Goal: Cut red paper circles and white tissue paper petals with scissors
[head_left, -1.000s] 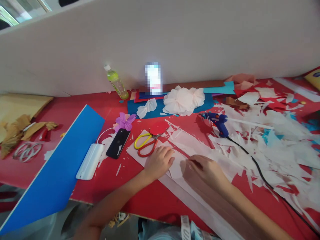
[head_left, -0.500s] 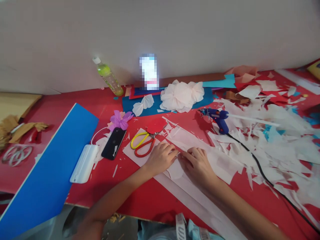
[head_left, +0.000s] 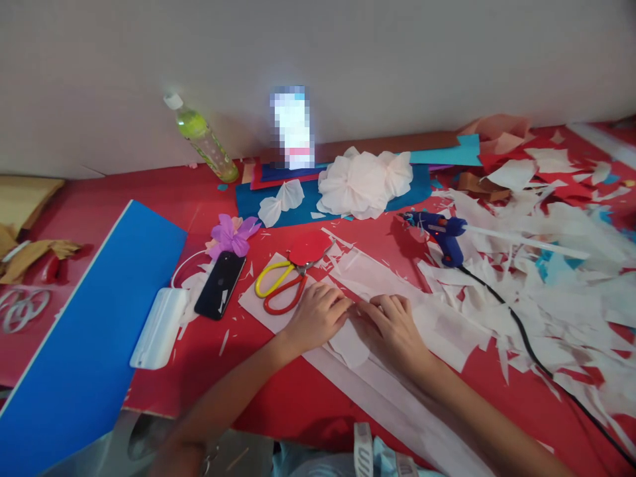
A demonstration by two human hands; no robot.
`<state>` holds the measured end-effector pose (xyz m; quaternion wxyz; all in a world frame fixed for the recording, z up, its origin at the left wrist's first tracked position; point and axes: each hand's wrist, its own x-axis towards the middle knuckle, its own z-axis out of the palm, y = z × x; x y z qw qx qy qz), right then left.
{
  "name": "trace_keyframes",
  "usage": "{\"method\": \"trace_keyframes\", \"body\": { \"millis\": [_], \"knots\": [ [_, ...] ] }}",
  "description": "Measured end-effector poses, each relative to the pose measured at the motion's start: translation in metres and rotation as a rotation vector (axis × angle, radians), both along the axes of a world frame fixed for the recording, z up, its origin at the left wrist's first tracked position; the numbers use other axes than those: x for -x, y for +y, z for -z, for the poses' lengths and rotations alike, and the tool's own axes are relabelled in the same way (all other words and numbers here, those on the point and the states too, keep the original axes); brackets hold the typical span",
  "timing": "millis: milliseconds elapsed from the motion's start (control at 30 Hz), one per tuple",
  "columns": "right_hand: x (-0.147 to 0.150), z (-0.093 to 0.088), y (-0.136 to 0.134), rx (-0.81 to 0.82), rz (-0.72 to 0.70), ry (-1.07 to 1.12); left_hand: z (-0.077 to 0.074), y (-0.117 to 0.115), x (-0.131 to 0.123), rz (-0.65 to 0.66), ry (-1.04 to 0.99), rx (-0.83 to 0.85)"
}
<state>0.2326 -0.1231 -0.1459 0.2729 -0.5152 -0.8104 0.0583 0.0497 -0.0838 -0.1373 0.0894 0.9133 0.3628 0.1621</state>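
Observation:
My left hand (head_left: 317, 316) and my right hand (head_left: 392, 326) rest side by side on a long strip of white tissue paper (head_left: 397, 397) that runs across the red table (head_left: 298, 397). Both hands have their fingers curled, fingertips pressed on the paper where they meet. A small rounded fold of the tissue (head_left: 350, 348) lies just below my hands. Scissors with yellow and red handles (head_left: 281, 286) lie just beyond my left hand, their blades under a red paper piece (head_left: 309, 248).
A black phone (head_left: 220, 284), a white power bank (head_left: 158, 327) and a blue board (head_left: 84, 344) lie to the left. A blue glue gun (head_left: 442, 232) with a black cord (head_left: 521, 338) sits right, amid white scraps (head_left: 556, 278). White paper flowers (head_left: 365, 182), a purple flower (head_left: 231, 235) and a bottle (head_left: 199, 136) stand behind.
My right hand slid left along the tissue strip until it met my left hand. The view has tilted slightly, so things sit a little higher in the frame.

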Motion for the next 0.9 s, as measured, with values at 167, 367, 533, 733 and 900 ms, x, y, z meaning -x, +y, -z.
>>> {"method": "trace_keyframes", "body": {
  "millis": [167, 367, 533, 733, 900],
  "knots": [
    [-0.0002, 0.0009, 0.0012, 0.017, -0.017, 0.039, -0.0025, -0.0008, -0.0004, -0.005, 0.0, -0.014],
    [-0.0012, 0.0034, 0.0025, 0.038, -0.059, 0.066, -0.0022, -0.0016, 0.0002, -0.001, 0.012, -0.028],
    [-0.0008, 0.0036, 0.0046, 0.026, -0.077, 0.059, 0.0013, -0.0008, 0.0008, 0.009, 0.023, -0.038],
    [-0.0008, 0.008, 0.0049, 0.025, -0.082, -0.016, 0.0019, -0.0017, 0.0011, 0.026, 0.043, -0.113],
    [-0.0006, 0.0038, 0.0076, 0.082, -0.075, -0.023, -0.0004, -0.0031, 0.0023, 0.051, 0.071, -0.141]
  ]
}}
